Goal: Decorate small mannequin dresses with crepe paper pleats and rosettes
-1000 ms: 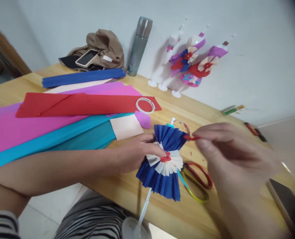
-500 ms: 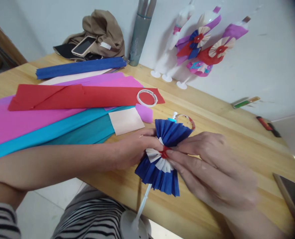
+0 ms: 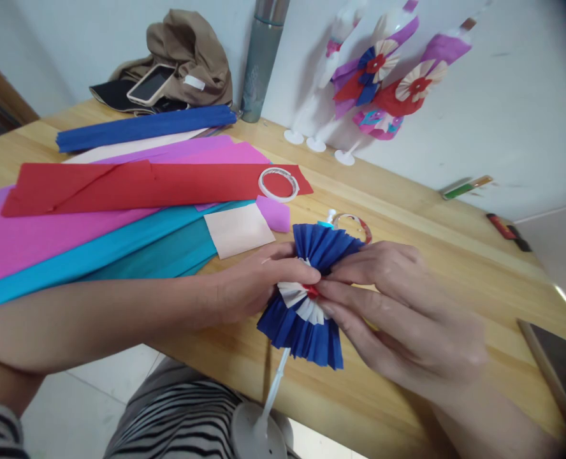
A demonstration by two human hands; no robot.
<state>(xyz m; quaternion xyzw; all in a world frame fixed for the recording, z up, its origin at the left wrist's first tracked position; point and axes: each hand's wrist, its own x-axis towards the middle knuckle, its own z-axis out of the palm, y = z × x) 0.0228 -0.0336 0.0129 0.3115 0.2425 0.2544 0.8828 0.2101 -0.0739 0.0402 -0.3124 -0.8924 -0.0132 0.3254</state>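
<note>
Both hands meet on a pleated blue and white paper rosette (image 3: 306, 338) with a small red centre (image 3: 312, 291). My left hand (image 3: 259, 277) grips it from the left, its thumb pressing just above the red centre and its other fingers hidden behind the paper. From the right, my right hand (image 3: 398, 306) pinches the red centre and the folds around it between thumb and fingers. Under the rosette a white stem runs down to a round white stand base (image 3: 257, 433) near my lap. A white tip with a turquoise band (image 3: 326, 223) shows above the paper.
Red crepe paper (image 3: 192, 188) with a tape roll (image 3: 278, 185) lies left, beside teal paper (image 3: 159, 248) and a cream square (image 3: 239, 229). Dressed figures on stands (image 3: 345, 157), a bottle (image 3: 262, 70) and a brown cloth (image 3: 192, 51) line the wall. A dark phone-like slab (image 3: 551, 363) lies right.
My left thumb has shifted right and slightly up, from beside the red centre to just above it. My right fingers stay at the centre. The view has moved slightly.
</note>
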